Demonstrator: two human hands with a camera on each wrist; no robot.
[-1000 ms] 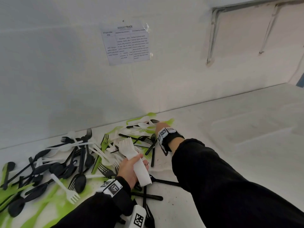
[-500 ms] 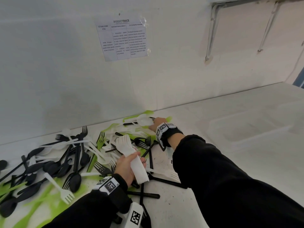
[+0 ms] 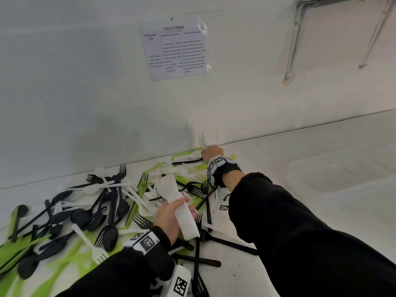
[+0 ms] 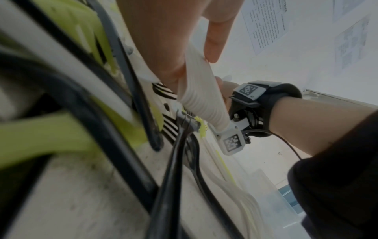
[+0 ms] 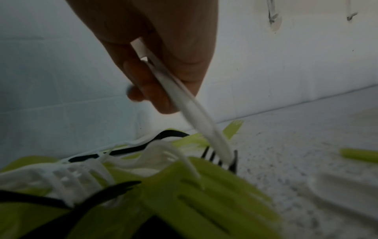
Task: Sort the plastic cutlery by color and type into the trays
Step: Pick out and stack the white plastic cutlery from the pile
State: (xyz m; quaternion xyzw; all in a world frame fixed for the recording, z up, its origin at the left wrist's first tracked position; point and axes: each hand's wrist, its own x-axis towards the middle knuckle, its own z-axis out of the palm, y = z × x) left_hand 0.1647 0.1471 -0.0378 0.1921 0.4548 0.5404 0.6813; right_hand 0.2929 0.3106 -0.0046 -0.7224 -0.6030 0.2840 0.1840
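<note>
My left hand (image 3: 169, 217) grips a nested stack of white forks (image 3: 171, 189) by the handles, tines pointing away, just above the pile; the left wrist view shows the stack (image 4: 200, 100) close up. Near the wall, my right hand (image 3: 212, 152) pinches one white piece of cutlery (image 3: 202, 139) lifted off the far end of the pile. In the right wrist view this white piece (image 5: 196, 113) appears edge-on between thumb and fingers (image 5: 155, 90), so its type is unclear. Mixed black, white and green cutlery (image 3: 96, 211) lies scattered on the counter.
Clear plastic trays (image 3: 334, 174) stand on the white counter to the right. The wall runs close behind the pile, with a printed sheet (image 3: 174, 50) taped to it. Black forks (image 3: 199, 254) lie below my left hand.
My right hand has reached to the far end of the pile and raised a white piece off it. The left hand has kept its stack of white forks.
</note>
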